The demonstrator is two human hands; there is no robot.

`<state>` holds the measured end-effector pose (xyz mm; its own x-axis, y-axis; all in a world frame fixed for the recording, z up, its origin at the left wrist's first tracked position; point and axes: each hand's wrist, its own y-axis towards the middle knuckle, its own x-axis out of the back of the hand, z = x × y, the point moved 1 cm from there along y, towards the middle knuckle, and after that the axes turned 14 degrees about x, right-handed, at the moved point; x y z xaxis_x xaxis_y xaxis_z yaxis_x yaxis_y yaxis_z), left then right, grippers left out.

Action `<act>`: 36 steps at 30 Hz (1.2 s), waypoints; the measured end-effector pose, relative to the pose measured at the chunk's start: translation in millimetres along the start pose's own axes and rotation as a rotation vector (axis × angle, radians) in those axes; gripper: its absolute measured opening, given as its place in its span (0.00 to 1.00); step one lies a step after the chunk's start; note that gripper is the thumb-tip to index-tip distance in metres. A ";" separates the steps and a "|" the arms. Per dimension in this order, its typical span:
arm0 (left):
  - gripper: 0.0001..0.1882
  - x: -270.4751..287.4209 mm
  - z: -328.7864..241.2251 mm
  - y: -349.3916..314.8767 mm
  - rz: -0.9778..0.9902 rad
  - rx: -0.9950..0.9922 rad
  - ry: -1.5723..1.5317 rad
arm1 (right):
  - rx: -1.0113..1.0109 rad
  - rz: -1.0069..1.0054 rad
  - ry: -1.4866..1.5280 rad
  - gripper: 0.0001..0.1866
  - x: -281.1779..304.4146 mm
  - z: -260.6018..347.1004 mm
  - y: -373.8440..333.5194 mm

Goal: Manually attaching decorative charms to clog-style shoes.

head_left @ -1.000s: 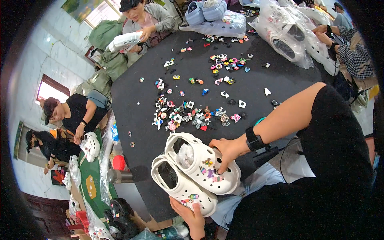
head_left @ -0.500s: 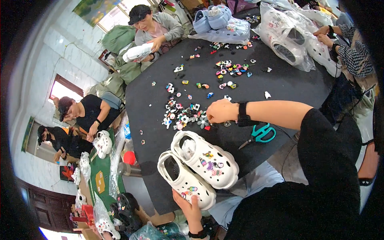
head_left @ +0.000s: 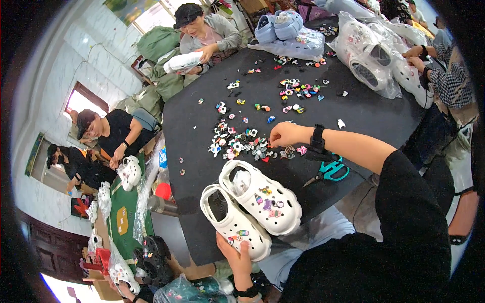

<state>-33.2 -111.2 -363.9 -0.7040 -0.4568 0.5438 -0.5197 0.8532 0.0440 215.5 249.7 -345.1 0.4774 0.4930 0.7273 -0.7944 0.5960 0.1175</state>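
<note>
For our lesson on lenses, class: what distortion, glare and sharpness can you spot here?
Head view: the wide lens bends the white marble wall; head view: brightness washes out the brown-framed window; head view: white rounded charm-studded clogs look fairly sharp.

Two near cream clogs [head_left: 278, 212], one pair of scissors [head_left: 322, 175], one red lid [head_left: 163, 191]
</note>
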 end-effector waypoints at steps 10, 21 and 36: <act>0.46 0.7 3.2 -0.4 0.008 0.027 0.006 | 0.055 0.044 -0.207 0.15 -23.6 17.1 1.9; 0.47 2.4 -3.5 -2.8 0.002 0.022 0.023 | -0.248 0.085 1.276 0.14 -2.3 65.9 -39.1; 0.44 1.5 -1.7 -4.6 0.000 0.044 0.015 | -0.063 -0.168 1.373 0.19 14.5 117.9 -83.3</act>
<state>-31.0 -115.4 -361.9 -0.6969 -0.4526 0.5563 -0.5408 0.8411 0.0069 244.4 132.5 -264.6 0.5775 0.6140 -0.5380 -0.6904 0.7191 0.0796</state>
